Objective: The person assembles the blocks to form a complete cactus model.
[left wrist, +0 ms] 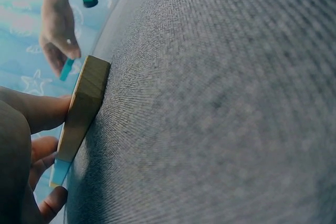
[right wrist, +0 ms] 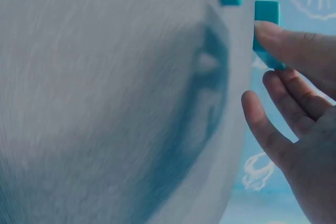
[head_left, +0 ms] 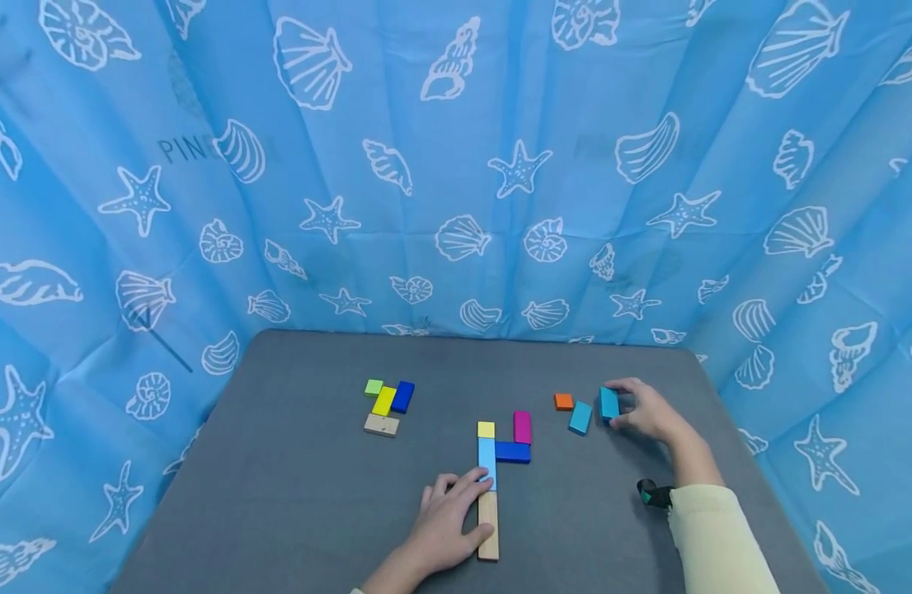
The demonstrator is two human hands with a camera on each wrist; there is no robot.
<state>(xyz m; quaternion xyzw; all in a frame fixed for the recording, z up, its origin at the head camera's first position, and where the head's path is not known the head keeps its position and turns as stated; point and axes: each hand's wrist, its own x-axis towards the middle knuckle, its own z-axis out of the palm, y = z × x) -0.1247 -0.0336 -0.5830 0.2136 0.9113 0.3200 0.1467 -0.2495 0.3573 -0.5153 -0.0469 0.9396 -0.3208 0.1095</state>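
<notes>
My right hand (head_left: 645, 412) pinches a teal block (head_left: 608, 403) between thumb and fingers, and the right wrist view shows the thumb (right wrist: 273, 38) across its face. My left hand (head_left: 444, 524) rests on a row of blocks at the front middle. Its thumb touches the plain wooden block (head_left: 488, 507), while fingertips lie on the light blue block (head_left: 486, 454). A yellow block (head_left: 486, 429) caps the row's far end. Against the light blue block's right side lies a dark blue block (head_left: 512, 452), with a magenta block (head_left: 523, 427) behind it.
Left of the row sit a green block (head_left: 373, 387), a yellow block (head_left: 384, 401), a dark blue block (head_left: 402, 397) and a wooden block (head_left: 382, 425). An orange block (head_left: 563, 402) and another teal block (head_left: 580, 418) lie near my right hand. A blue curtain (head_left: 426, 206) encloses the grey table (head_left: 278, 495).
</notes>
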